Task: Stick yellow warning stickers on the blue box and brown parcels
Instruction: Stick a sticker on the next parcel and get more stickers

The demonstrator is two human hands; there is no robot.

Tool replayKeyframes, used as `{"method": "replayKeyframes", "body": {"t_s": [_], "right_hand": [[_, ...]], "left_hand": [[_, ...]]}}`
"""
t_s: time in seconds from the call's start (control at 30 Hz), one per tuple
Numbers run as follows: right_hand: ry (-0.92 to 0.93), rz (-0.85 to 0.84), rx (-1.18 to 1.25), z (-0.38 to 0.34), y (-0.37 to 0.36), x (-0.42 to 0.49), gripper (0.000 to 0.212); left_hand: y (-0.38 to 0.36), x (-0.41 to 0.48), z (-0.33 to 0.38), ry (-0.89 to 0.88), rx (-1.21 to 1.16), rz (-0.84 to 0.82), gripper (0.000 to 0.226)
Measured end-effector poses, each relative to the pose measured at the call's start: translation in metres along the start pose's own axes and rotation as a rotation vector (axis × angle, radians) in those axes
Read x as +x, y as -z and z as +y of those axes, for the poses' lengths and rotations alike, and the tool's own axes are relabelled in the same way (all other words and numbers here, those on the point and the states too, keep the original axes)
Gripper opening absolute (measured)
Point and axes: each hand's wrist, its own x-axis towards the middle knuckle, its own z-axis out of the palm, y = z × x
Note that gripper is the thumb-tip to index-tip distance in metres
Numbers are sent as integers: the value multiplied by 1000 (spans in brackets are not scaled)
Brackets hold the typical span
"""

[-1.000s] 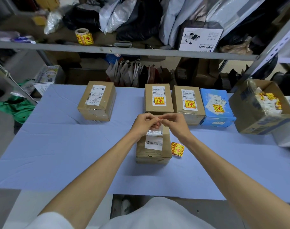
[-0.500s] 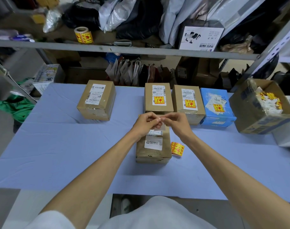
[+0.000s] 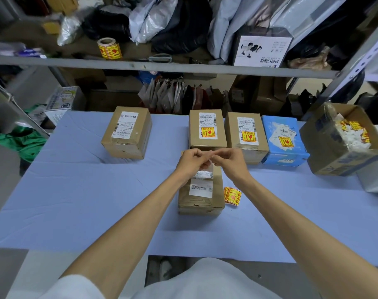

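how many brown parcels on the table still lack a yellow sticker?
2. One far-left parcel stands alone at the back. The near parcel lies under both hands; its top is partly hidden, but none shows. The two back-row brown parcels beside the blue box are stickered.

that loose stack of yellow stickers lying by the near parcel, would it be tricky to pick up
Probably a little. The sticker stack lies flat on the blue table cover, so it likely needs a fingernail under an edge. It looks thin and floppy, very light, and could slide if pushed.
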Motion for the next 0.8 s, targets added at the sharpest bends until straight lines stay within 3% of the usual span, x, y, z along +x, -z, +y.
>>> {"method": "replayKeyframes", "body": {"t_s": [0.2, 0.33, 0.43, 0.6, 0.8], "right_hand": [[-56, 68, 100, -2, 2, 0, 16], [-78, 71, 101, -2, 2, 0, 11], [-57, 48, 109, -4, 2, -1, 13], [-66, 32, 139, -5, 4, -1, 12], [-184, 195, 224, 0, 7, 0, 13]], "left_hand": [[3, 0, -3, 69, 0, -58, 16], [0, -1, -2, 138, -81, -60, 24], [-4, -2, 2, 131, -31, -56, 41], [-3, 1, -3, 114, 16, -60, 42], [0, -6, 1, 152, -18, -77, 31]]}}
